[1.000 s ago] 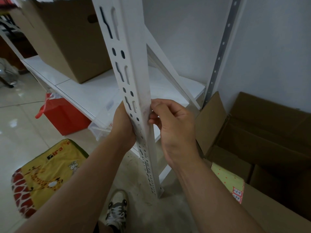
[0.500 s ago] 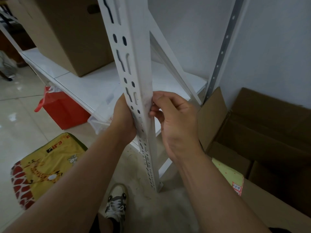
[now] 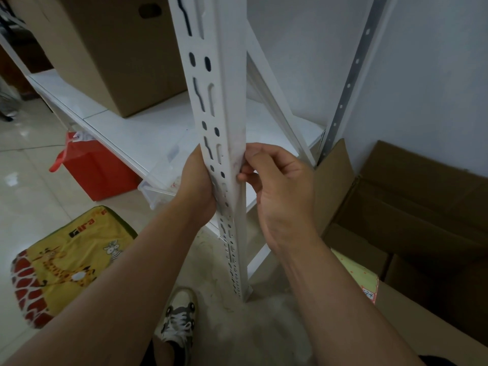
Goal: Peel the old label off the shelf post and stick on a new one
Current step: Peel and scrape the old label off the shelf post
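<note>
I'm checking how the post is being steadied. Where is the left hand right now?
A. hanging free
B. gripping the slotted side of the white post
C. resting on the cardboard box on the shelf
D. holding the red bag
B: the left hand wraps the slotted face of the white post, opposite the right hand.

The white slotted metal shelf post (image 3: 224, 107) hides the left hand (image 3: 196, 186) fingers; the brown cardboard box (image 3: 118, 48) is cut off by the top edge

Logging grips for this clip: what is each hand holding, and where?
Left hand grips the white shelf post at its slotted face. Right hand pinches at the post's front edge; any label there cannot be told.
</note>
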Demonstrator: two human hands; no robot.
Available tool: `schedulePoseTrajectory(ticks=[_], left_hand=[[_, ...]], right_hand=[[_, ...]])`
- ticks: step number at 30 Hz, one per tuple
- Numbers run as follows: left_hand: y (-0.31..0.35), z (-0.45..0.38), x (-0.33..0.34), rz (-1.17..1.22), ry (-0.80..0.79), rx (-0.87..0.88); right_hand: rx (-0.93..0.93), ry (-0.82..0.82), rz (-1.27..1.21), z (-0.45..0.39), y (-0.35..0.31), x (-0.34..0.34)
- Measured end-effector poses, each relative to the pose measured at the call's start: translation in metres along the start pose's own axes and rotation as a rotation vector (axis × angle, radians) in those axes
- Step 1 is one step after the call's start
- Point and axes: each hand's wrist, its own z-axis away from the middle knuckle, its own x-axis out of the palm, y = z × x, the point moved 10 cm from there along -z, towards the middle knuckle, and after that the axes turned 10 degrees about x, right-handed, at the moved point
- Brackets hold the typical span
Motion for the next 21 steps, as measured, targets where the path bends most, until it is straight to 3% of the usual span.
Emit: schedulePoseTrajectory(ticks=[6,10,12,21], left_hand=[[-0.001,-0.002,-0.006,-0.066,0.015,0.005],[-0.002,0.0,-0.004,-0.026,0.014,-0.029],[-0.001,0.002,-0.006,-0.036,0.032,-0.032],[-0.002,0.002,-0.007,-0.093,0.033,-0.053]], right_hand=[[-0.054,0.059,0.124,0.004,-0.01,-0.002],[0.11,0.005,-0.163,0.0,0.008,-0.003],[0.115,-0.016,-0.191,0.0,0.008,-0.003],[-0.128,0.051,0.238,0.007,-0.02,0.0]])
